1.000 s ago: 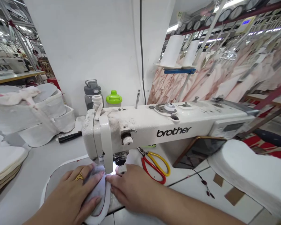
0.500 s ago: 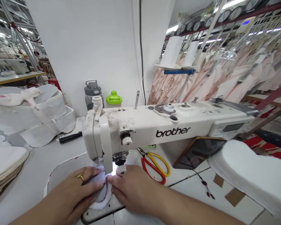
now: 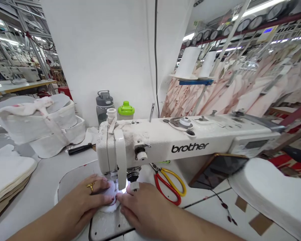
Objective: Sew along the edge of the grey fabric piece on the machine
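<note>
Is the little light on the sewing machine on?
On. A bright white glow shows under the sewing machine head, beside the fingers.

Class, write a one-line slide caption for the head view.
Both hands, left and right, press white fabric flat under a sewing machine.

white fabric piece (image 3: 109, 201), red-edged, flat under needle

Needle hidden behind sewing machine (image 3: 165, 142) head; fabric piece (image 3: 109, 201) mostly covered by both hands' fingers (image 3: 107, 199).
</note>
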`<state>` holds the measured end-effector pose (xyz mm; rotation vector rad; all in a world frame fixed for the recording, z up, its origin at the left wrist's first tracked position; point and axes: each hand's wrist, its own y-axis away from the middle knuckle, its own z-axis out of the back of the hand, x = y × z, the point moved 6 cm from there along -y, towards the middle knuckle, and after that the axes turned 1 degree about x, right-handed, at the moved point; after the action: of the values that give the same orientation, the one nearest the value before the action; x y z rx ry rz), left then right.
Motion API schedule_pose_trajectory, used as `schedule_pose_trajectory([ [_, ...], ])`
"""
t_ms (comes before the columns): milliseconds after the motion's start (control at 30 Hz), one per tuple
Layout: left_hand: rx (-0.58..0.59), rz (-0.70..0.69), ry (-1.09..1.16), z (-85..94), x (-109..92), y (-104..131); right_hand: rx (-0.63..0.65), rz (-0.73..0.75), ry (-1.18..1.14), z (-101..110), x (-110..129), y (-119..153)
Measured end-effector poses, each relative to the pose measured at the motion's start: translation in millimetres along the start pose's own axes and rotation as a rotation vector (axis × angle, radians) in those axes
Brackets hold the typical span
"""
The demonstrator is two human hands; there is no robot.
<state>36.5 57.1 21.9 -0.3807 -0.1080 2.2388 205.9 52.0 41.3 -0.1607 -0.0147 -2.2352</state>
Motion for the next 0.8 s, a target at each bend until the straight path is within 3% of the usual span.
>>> schedule_pose_trajectory([
  [200,-0.057,0.025,0.017,6.9,1.1,-5.1,0.010,0.018,0.006,-0.8,0.4,-0.7],
  [500,-0.075,0.085,-0.081,-0.5,10.1,-5.8,0.024,-0.080,-0.054,1.1,-1.3,-3.4],
  [800,-0.093,0.132,-0.214,-1.8,0.5,-6.0,0.009,-0.068,-0.010,3.5,-1.5,-3.2],
])
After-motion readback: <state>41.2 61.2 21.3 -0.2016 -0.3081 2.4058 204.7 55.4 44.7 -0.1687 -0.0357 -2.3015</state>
